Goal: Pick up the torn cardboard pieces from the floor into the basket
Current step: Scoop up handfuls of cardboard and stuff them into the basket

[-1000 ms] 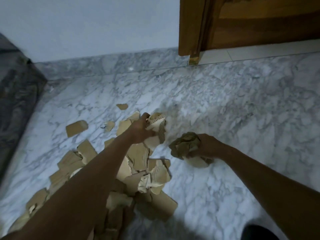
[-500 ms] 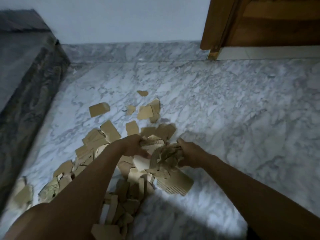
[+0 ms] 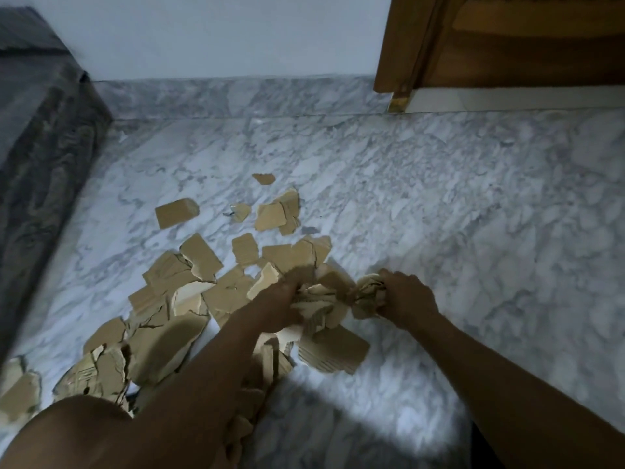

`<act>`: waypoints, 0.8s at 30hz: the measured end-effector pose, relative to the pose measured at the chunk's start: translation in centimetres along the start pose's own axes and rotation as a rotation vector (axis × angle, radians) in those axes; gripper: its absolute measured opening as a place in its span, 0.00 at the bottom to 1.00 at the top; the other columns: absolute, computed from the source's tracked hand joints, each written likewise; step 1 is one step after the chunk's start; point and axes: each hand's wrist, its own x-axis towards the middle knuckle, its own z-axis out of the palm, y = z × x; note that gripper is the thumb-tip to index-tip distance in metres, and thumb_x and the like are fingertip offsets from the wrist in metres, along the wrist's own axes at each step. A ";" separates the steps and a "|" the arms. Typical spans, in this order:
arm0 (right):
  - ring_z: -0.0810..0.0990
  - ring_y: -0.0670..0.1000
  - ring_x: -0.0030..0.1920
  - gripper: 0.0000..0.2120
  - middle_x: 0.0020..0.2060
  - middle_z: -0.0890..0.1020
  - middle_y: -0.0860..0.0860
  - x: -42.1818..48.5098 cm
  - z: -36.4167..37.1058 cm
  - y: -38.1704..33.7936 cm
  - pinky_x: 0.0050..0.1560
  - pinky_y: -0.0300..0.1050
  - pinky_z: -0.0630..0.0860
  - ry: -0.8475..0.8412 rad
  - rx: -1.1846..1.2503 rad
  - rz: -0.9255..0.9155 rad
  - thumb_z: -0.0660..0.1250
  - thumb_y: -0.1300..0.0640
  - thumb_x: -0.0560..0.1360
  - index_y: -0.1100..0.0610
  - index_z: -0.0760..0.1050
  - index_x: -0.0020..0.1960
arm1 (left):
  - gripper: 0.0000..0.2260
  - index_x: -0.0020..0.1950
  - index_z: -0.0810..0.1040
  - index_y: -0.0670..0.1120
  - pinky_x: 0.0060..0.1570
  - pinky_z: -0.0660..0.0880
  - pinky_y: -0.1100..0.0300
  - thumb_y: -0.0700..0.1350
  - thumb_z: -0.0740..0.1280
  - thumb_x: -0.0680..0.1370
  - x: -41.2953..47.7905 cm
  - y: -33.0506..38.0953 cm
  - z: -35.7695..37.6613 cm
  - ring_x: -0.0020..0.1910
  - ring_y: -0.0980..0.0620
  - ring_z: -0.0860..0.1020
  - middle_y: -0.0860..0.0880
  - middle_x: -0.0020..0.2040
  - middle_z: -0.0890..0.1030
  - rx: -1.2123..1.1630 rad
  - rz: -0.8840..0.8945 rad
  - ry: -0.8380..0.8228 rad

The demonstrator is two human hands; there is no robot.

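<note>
Several torn tan cardboard pieces (image 3: 203,258) lie scattered on the marble floor, thickest at the lower left and under my arms. My left hand (image 3: 280,306) is closed on a bunch of cardboard scraps (image 3: 318,299) in the middle of the pile. My right hand (image 3: 406,299) grips a crumpled wad of cardboard (image 3: 368,292) just to the right of it. The two handfuls almost touch. A ribbed larger piece (image 3: 334,353) lies below the hands. No basket is in view.
A grey patterned fabric-covered block (image 3: 40,157) runs along the left edge. A white wall with a marble skirting (image 3: 236,96) closes the far side, and a wooden door frame (image 3: 406,45) stands at the top right. Bare marble floor (image 3: 473,214) spreads to the right.
My left hand came back from the far pieces and closed on scraps mid-pile. My right hand moved in beside it with its wad. The view shifted left, showing more of the grey block.
</note>
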 end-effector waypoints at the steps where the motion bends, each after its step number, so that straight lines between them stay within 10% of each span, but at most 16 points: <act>1: 0.80 0.55 0.57 0.26 0.56 0.80 0.49 0.4 -0.6 0.2 0.52 0.49 0.77 -0.050 0.007 0.005 0.73 0.42 0.67 0.46 0.72 0.63 | 0.42 0.77 0.54 0.48 0.55 0.71 0.57 0.46 0.76 0.72 0.0 0.0 -0.3 0.63 0.45 0.74 0.43 0.68 0.72 -0.056 -0.006 -0.010; 7: 0.82 0.51 0.45 0.35 0.47 0.83 0.50 3.5 -6.4 0.5 0.39 0.43 0.79 -0.242 0.172 0.116 0.81 0.41 0.53 0.53 0.78 0.56 | 0.42 0.78 0.55 0.47 0.56 0.68 0.59 0.49 0.76 0.72 -0.8 -0.5 -3.3 0.67 0.46 0.71 0.47 0.71 0.70 -0.085 -0.056 -0.082; 17: 0.74 0.58 0.65 0.43 0.68 0.72 0.51 4.6 -1.1 -7.1 0.63 0.55 0.72 -0.192 0.027 -0.196 0.74 0.37 0.64 0.48 0.64 0.74 | 0.33 0.70 0.70 0.46 0.51 0.68 0.60 0.49 0.78 0.68 -2.6 -4.8 -4.1 0.60 0.46 0.76 0.45 0.64 0.76 -0.108 -0.165 0.074; 24: 0.79 0.57 0.56 0.35 0.59 0.78 0.50 4.5 -2.1 -5.9 0.54 0.53 0.75 -0.153 0.135 -0.243 0.77 0.43 0.64 0.47 0.63 0.64 | 0.25 0.59 0.78 0.44 0.42 0.68 0.61 0.50 0.79 0.66 -2.1 -4.4 -4.5 0.49 0.48 0.77 0.45 0.53 0.80 -0.076 -0.260 0.129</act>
